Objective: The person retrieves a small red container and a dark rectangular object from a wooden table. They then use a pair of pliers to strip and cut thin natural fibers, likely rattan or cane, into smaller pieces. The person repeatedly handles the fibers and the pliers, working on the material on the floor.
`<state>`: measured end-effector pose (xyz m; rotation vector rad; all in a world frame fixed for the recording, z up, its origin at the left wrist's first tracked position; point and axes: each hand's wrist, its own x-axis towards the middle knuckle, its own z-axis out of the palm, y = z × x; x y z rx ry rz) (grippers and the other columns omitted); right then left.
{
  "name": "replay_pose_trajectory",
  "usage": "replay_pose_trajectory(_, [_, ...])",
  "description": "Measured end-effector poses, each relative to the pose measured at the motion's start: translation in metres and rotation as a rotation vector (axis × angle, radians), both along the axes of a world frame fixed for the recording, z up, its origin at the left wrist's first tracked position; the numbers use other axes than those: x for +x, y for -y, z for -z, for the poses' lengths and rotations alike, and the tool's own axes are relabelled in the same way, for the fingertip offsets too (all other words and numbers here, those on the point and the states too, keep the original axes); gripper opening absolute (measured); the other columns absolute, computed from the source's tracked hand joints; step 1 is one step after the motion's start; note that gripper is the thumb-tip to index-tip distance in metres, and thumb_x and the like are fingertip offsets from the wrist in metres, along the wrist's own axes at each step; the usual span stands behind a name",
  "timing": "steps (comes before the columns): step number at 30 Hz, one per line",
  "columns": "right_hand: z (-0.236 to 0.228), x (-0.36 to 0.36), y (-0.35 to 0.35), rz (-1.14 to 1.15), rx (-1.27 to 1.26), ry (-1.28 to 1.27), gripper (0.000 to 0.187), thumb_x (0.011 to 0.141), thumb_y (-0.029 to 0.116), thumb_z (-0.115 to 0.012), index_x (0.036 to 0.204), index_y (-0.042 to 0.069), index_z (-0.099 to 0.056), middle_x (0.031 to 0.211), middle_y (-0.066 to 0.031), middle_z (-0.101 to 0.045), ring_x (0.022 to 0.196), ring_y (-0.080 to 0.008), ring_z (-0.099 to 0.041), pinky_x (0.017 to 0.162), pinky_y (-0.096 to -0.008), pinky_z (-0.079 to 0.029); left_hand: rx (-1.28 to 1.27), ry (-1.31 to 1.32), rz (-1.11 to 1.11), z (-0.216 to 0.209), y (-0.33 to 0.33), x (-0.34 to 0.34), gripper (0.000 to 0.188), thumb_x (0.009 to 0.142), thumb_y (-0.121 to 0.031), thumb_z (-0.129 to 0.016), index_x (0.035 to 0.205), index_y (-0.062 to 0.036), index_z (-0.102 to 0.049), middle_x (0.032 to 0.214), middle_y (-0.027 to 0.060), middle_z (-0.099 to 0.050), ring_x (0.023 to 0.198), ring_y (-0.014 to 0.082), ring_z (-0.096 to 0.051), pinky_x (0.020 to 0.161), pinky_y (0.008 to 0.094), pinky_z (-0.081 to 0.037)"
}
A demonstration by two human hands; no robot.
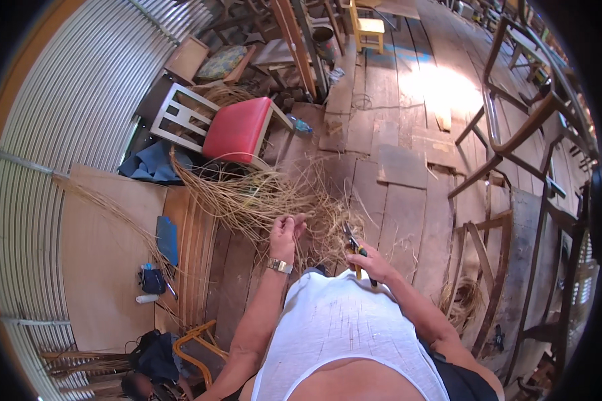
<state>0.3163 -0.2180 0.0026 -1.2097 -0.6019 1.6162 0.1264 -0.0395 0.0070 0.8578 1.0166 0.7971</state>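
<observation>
One-handedly gripping yellow-and-black-handled metal pliers (355, 247) in the bare right hand (376, 266); curling the bare left hand (285, 230), cannot tell around what. Possibly risking snagging, from loosely tangled, thin straw-coloured strands (244, 200).

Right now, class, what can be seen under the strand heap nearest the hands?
Wooden floorboards show around the heap and through its thin edges. Its dense middle covers whatever lies beneath, so that cannot be seen.

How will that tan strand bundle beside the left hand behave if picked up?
Probably springy rather than limp: the strands bow in long, smooth curves. Likely light, since each looks thin. Lifting may tangle it, as ends cross loosely over the floorboards.
</observation>
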Motion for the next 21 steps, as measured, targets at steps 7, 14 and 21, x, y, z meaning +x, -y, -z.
replay_pose_trajectory(7, [-0.021,-0.009,-0.028,-0.184,0.049,0.263,0.034,0.092,0.028,-0.063,0.115,0.005,-0.053,0.09,-0.0021,-0.058,0.083,-0.0114,-0.056,0.075,-0.0287,-0.047,-0.126,0.432,-0.249,-0.022,-0.024,0.02,0.006,0.098,-0.027,-0.057,0.101,-0.022,-0.054,0.111,0.0017,-0.066,0.109,0.0246,-0.061,0.093,0.0556,-0.046])
replay_pose_trajectory(14, [-0.015,-0.007,-0.044,0.065,0.065,0.145,0.041,0.091,0.027,-0.062,0.124,0.005,-0.051,0.095,-0.0019,-0.057,0.088,-0.0122,-0.056,0.08,-0.0281,-0.046,-0.271,0.568,-0.305,-0.029,-0.009,0.025,0.009,0.099,-0.029,-0.053,0.1,-0.0216,-0.058,0.111,0.0026,-0.067,0.112,0.0258,-0.06,0.098,0.0625,-0.042])
replay_pose_trajectory(21, [-0.04,-0.001,-0.024,-0.329,0.157,0.503,0.058,0.09,0.041,-0.059,0.131,0.002,-0.046,0.109,-0.0149,-0.057,0.105,-0.0242,-0.054,0.094,-0.0355,-0.042,-0.278,0.659,-0.475,-0.01,-0.032,-0.003,0.015,0.102,-0.029,-0.044,0.097,-0.0194,-0.054,0.113,0.0073,-0.067,0.113,0.0291,-0.06,0.102,0.0666,-0.038])
